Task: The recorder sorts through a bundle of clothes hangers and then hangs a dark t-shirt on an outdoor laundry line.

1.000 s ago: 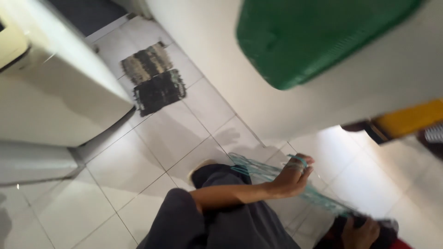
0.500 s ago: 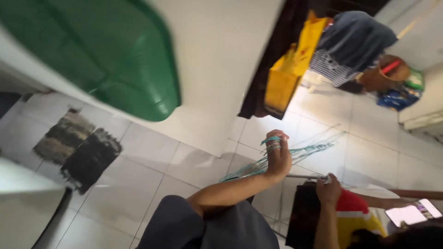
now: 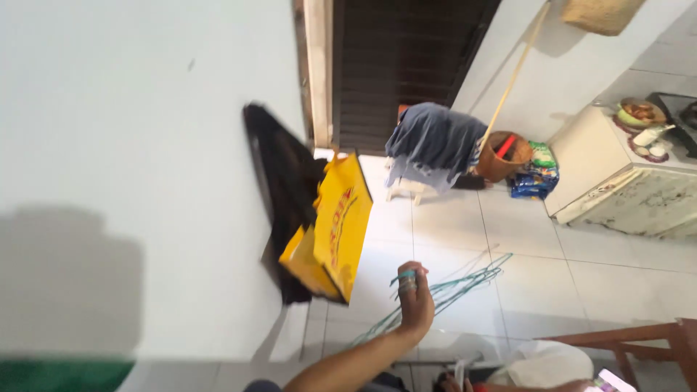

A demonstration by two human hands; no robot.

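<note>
Teal wire hangers (image 3: 443, 294), a thin bunch of them, run from low beside the wall out over the white floor tiles (image 3: 617, 290), and the left hand (image 3: 415, 294) is closed around them near their middle, fingers curled tight with the strands showing across the knuckles; how many wires are in the bunch cannot be counted through the blur. The left forearm comes up from the bottom edge of the view to that fist. The right hand (image 3: 451, 382) shows only as a sliver at the bottom edge, beside a white rounded thing (image 3: 544, 365), and whether it is open or holding anything cannot be told. One yellow shopping bag (image 3: 330, 232), flat and rectangular with red print on its face, hangs against the white wall (image 3: 131, 160) just left of the fist, and one black cloth (image 3: 279, 181) hangs behind it, touching it. Farther off, one blue-grey garment (image 3: 432, 145) is draped over a white stool. Just right of it stands one brown basket (image 3: 504, 156) with a red item inside, and a pale stick (image 3: 515, 72) leans on the wall above it. One stack of blue and green packets (image 3: 534, 178) sits on the floor beside the basket, against a white counter (image 3: 617, 181). One wooden chair frame (image 3: 632, 337) shows at the lower right.
</note>
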